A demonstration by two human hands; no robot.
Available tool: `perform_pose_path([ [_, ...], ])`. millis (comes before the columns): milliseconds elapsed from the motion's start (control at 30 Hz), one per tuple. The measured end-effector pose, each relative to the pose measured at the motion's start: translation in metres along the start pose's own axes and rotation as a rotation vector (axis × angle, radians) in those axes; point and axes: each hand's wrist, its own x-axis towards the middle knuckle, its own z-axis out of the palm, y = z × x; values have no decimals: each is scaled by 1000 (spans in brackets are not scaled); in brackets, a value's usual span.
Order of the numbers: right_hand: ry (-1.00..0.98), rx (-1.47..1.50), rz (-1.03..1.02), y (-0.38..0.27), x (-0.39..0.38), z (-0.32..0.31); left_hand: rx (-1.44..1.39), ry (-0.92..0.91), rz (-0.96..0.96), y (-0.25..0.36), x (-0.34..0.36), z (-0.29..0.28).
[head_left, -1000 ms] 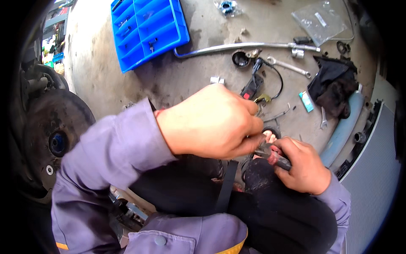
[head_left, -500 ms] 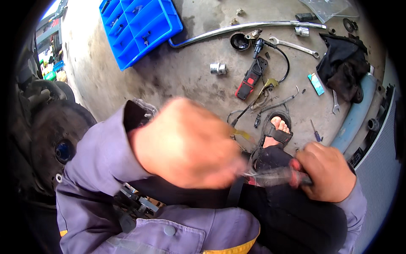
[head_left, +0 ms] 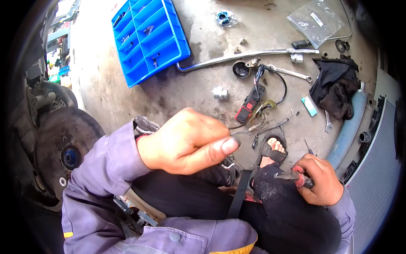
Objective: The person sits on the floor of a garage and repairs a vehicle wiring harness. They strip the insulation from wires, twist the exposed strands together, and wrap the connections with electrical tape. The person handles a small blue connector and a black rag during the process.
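My left hand (head_left: 188,142) is raised over my lap, its fingers curled and the thumb pressed against the forefinger. A small dark bit shows at the thumb tip, but I cannot make out what is pinched there. At the right, above my knee, my right hand (head_left: 319,180) is closed around a hand tool (head_left: 299,177) with a red and black handle. Its short grey metal end points left; most of the grip is hidden in the palm. A black strap (head_left: 240,194) lies across my dark trousers between the hands.
On the concrete floor ahead lie a blue divided tray (head_left: 184,46), a bent metal bar (head_left: 237,56), a socket (head_left: 220,93), a red and black device (head_left: 249,106) with cables, spanners (head_left: 292,73) and a black cloth (head_left: 336,86). A finned panel (head_left: 374,169) stands right; a round metal part (head_left: 63,144) left.
My hands have moved apart: the left, blurred before near the tool's end, now sits away from it. My right hand has shifted slightly left, still holding the tool. The view has tilted up a little.
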Motion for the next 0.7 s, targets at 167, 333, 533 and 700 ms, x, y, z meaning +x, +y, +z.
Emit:
perform_pose_path([
  [167, 56, 63, 3, -3, 7, 1, -75, 14, -20, -1, 4, 4],
  [333, 21, 82, 47, 3, 2, 5, -235, 20, -237, 4, 0, 1],
  [533, 48, 104, 81, -3, 8, 10, -339, 3, -365, 8, 1, 0],
  [700, 128, -178, 9, -18, 23, 2, -352, -39, -385, 10, 3, 4],
])
